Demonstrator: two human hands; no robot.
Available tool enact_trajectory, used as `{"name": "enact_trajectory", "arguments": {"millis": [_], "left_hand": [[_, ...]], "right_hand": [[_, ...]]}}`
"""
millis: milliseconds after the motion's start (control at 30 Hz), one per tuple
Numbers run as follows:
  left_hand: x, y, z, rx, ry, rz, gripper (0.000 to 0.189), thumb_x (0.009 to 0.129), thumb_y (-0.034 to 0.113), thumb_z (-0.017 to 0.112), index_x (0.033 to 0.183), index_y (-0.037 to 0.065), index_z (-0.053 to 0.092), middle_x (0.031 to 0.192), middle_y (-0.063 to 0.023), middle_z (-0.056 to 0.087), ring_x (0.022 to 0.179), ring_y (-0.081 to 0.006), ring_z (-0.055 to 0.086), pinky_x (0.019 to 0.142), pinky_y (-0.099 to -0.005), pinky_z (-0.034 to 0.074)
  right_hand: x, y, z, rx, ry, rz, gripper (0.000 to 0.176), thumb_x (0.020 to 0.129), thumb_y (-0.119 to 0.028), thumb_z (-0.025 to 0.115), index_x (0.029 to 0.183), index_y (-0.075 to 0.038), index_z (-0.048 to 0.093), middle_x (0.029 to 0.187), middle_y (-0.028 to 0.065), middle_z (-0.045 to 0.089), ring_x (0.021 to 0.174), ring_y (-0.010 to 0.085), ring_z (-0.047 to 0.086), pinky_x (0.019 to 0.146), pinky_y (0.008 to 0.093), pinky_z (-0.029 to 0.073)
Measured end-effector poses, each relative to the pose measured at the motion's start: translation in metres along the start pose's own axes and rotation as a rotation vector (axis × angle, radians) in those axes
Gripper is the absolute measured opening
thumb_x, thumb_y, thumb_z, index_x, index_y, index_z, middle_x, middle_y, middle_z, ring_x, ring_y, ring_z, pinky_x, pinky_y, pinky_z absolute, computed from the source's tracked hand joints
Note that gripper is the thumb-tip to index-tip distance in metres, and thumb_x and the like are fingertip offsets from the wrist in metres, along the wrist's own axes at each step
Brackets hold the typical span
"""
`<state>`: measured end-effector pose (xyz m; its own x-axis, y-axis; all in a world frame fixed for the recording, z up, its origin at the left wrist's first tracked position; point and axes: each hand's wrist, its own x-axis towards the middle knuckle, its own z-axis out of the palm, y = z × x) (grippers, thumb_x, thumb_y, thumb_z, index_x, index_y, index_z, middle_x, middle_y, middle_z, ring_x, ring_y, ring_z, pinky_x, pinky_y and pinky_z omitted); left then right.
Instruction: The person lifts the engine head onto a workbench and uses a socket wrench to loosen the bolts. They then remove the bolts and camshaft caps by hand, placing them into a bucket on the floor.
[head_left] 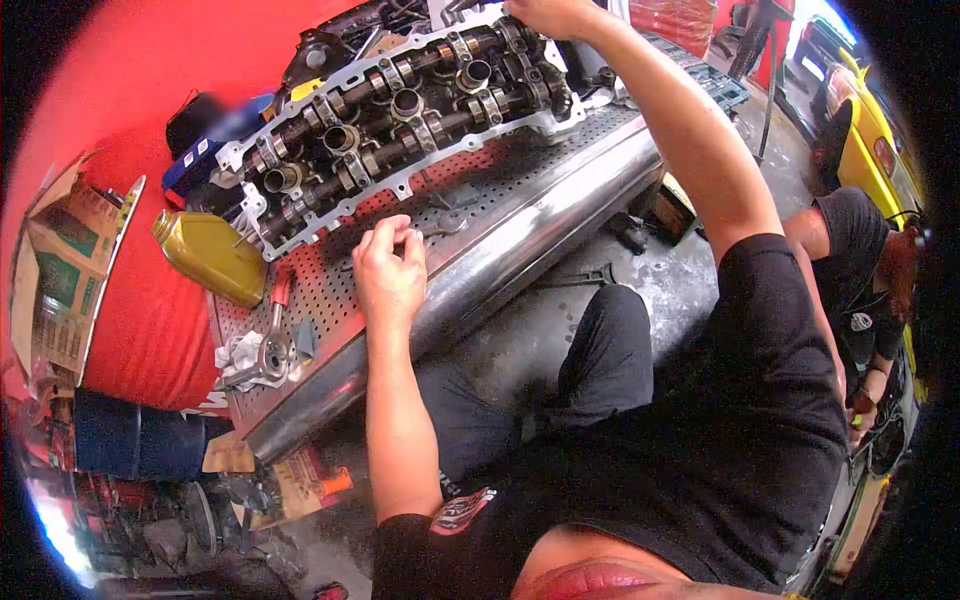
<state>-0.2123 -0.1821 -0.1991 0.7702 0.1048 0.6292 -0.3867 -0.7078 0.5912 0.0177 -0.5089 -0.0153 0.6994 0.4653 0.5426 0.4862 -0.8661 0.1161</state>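
A long engine cylinder head (400, 150) with camshafts and several round tubes lies on a perforated metal bench (330, 250). My left hand (390, 270) is over the bench just in front of it, fingers curled together around something small that I cannot make out. Near those fingers lies a metal tool (445, 226). My right hand (550, 15) is at the far right end of the cylinder head, its fingers partly cut off by the top edge, so their grip is unclear.
An olive-gold bottle (212, 255) stands left of the cylinder head. A red-handled ratchet (275, 345) and crumpled white rag (240, 358) lie at the bench's near left. Cardboard (70, 270) is at far left. Another person (860, 280) is at the right, near a yellow car (870, 150).
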Motion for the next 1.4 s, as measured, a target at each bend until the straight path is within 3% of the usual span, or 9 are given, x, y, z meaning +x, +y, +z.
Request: {"name": "enact_trajectory", "arguments": {"millis": [300, 533, 733, 833, 1000, 1233, 1300, 1333, 1400], "left_hand": [[0.002, 0.006, 0.0, 0.126, -0.047, 0.057, 0.018, 0.082, 0.009, 0.07, 0.1, 0.003, 0.069, 0.086, -0.0129, 0.072, 0.081, -0.0255, 0.071, 0.076, -0.0364, 0.054], [-0.002, 0.003, -0.001, 0.057, 0.012, 0.016, 0.018, 0.082, 0.01, 0.07, 0.099, 0.005, 0.069, 0.085, -0.0118, 0.071, 0.083, -0.0283, 0.067, 0.082, -0.0393, 0.05], [-0.002, 0.007, -0.001, 0.098, -0.023, 0.065, 0.016, 0.083, 0.011, 0.069, 0.098, 0.005, 0.069, 0.084, -0.0118, 0.07, 0.083, -0.0289, 0.066, 0.082, -0.0399, 0.049], [-0.003, 0.006, 0.0, 0.167, -0.008, 0.143, 0.016, 0.082, 0.01, 0.07, 0.097, 0.005, 0.069, 0.084, -0.0124, 0.071, 0.081, -0.0285, 0.068, 0.079, -0.0393, 0.051], [-0.005, 0.003, -0.005, 0.036, 0.018, 0.005, 0.016, 0.081, 0.011, 0.07, 0.097, 0.006, 0.069, 0.084, -0.0097, 0.07, 0.085, -0.0285, 0.065, 0.087, -0.0403, 0.047], [-0.004, 0.014, -0.007, 0.184, -0.032, 0.113, 0.018, 0.082, 0.012, 0.07, 0.099, 0.006, 0.07, 0.087, -0.0111, 0.072, 0.088, -0.0293, 0.067, 0.084, -0.0404, 0.05], [-0.007, 0.011, -0.006, 0.17, -0.011, 0.127, 0.017, 0.082, 0.012, 0.07, 0.098, 0.006, 0.07, 0.086, -0.0115, 0.072, 0.087, -0.0294, 0.067, 0.084, -0.0408, 0.05], [-0.006, 0.008, -0.006, 0.166, 0.008, 0.133, 0.017, 0.082, 0.013, 0.07, 0.098, 0.006, 0.07, 0.085, -0.0116, 0.071, 0.087, -0.0295, 0.067, 0.084, -0.041, 0.05], [-0.003, 0.002, -0.002, 0.036, -0.007, 0.097, 0.017, 0.082, 0.013, 0.07, 0.097, 0.005, 0.07, 0.084, -0.0118, 0.071, 0.086, -0.0301, 0.067, 0.085, -0.0417, 0.05]], "right_hand": [[-0.07, -0.06, -0.062, 0.317, 0.03, 0.443, 0.047, 0.098, -0.045, 0.045, 0.095, -0.003, 0.067, 0.096, 0.0236, 0.069, 0.093, 0.0425, 0.065, 0.083, 0.0493, 0.05], [0.009, 0.033, 0.026, -0.21, 0.066, -0.303, 0.047, 0.097, -0.041, 0.047, 0.093, 0.001, 0.068, 0.091, 0.0247, 0.068, 0.093, 0.0421, 0.066, 0.083, 0.05, 0.05], [-0.059, -0.016, -0.016, 0.3, 0.126, 0.324, 0.036, 0.1, -0.037, 0.052, 0.112, -0.007, 0.068, 0.103, 0.0191, 0.069, 0.093, 0.0368, 0.066, 0.083, 0.0441, 0.051], [-0.031, -0.036, -0.04, 0.268, 0.093, 0.346, 0.045, 0.097, -0.038, 0.047, 0.089, 0.002, 0.067, 0.09, 0.0248, 0.068, 0.091, 0.0422, 0.066, 0.083, 0.0503, 0.05], [-0.013, -0.006, 0.0, 0.106, 0.165, -0.056, 0.037, 0.099, -0.037, 0.053, 0.101, -0.001, 0.065, 0.088, 0.0221, 0.065, 0.087, 0.04, 0.064, 0.078, 0.0454, 0.05], [-0.055, -0.011, -0.016, 0.229, 0.127, 0.287, 0.045, 0.1, -0.044, 0.051, 0.11, -0.002, 0.065, 0.093, 0.0177, 0.07, 0.092, 0.0274, 0.068, 0.084, 0.041, 0.049], [-0.025, 0.016, 0.002, 0.237, 0.202, 0.182, 0.046, 0.1, -0.044, 0.05, 0.115, -0.001, 0.063, 0.099, 0.0188, 0.07, 0.097, 0.029, 0.068, 0.086, 0.0405, 0.049], [-0.03, -0.033, -0.035, 0.171, 0.069, 0.319, 0.047, 0.098, -0.039, 0.046, 0.095, 0.002, 0.067, 0.096, 0.0267, 0.067, 0.097, 0.0441, 0.063, 0.087, 0.0491, 0.049], [-0.004, 0.013, -0.002, -0.379, -0.063, -0.139, 0.035, 0.091, -0.03, 0.052, 0.099, -0.001, 0.07, 0.097, 0.0246, 0.067, 0.099, 0.041, 0.064, 0.086, 0.048, 0.049]]}}
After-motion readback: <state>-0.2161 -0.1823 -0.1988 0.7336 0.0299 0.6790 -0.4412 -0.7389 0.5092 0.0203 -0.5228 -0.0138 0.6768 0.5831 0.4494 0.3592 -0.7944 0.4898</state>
